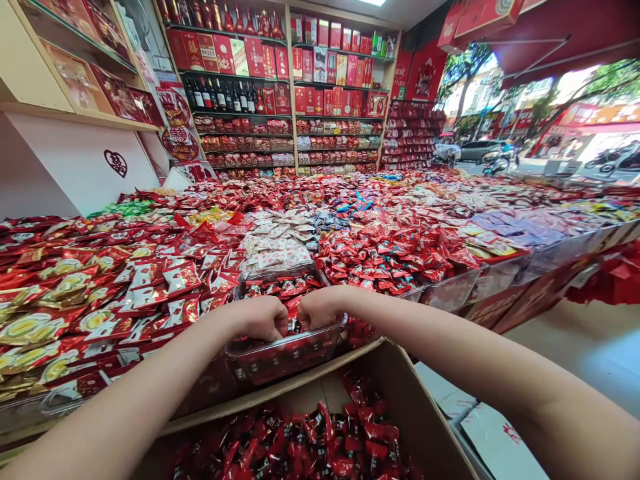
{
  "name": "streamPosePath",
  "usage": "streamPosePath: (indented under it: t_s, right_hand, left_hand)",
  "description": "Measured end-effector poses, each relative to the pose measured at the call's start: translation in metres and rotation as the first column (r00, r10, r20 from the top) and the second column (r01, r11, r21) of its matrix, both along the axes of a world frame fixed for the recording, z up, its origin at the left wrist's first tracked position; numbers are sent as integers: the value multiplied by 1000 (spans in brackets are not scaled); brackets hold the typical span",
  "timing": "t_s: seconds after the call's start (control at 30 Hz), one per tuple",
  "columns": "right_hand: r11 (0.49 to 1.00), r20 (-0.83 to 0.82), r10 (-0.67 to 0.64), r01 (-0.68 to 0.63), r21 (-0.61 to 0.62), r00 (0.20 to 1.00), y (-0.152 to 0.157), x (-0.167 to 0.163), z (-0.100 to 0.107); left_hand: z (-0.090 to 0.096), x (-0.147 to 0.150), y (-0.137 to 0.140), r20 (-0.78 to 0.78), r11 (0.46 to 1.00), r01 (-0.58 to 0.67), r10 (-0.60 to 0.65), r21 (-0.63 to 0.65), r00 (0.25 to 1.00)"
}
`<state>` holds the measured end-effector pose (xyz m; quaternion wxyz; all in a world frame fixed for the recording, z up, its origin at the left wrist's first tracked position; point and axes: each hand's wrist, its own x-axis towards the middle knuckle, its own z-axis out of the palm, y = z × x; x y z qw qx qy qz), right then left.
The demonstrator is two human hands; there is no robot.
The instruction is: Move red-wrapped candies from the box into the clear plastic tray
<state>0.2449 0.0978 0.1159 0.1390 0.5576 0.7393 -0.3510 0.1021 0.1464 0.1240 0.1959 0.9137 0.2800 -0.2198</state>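
Shelves of red gift boxes [320, 60] and dark bottles [220, 97] rise behind a broad table [505, 303] heaped with wrapped sweets, open to the street on one side. At the table's near edge, a person's left hand [263, 318] and right hand [317, 308] reach side by side into a clear plastic bin [285, 353], both curled into closed fists over the red-wrapped candies [293, 303] inside; whether either grip actually pinches a packet cannot be told. Just below the bin, touching the table's near edge, an open cardboard box [400, 393] holds more red candies.
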Motion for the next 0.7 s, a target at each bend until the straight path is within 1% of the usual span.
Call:
streamPosePath:
  t_s: [0.13, 0.23, 0.47, 0.57, 0.63, 0.7]
  right_hand:
    - [998, 34, 42, -44, 46, 999, 0, -3, 2]
    - [995, 63, 73, -77, 66, 995, 0, -3, 4]
    - [983, 109, 131, -143, 117, 985, -1, -3, 6]
    - [977, 122, 142, -159, 141, 982, -1, -5, 7]
    - [973, 126, 135, -156, 172, 983, -3, -6, 11]
    - [962, 131, 108, -137, 235, 986, -11, -5, 20]
  left_hand:
    - [2, -5, -1, -117, 998, -11, 19, 63, 993]
    - [-1, -4, -3, -149, 997, -11, 23, 80, 989]
    - [-1, -2, -7, -103, 998, -29, 34, 52, 994]
    - [-3, -2, -6, -74, 998, -30, 34, 61, 997]
    - [-2, -2, -4, -48, 997, -40, 43, 65, 998]
    - [2, -4, -3, -3, 996, -55, 56, 68, 998]
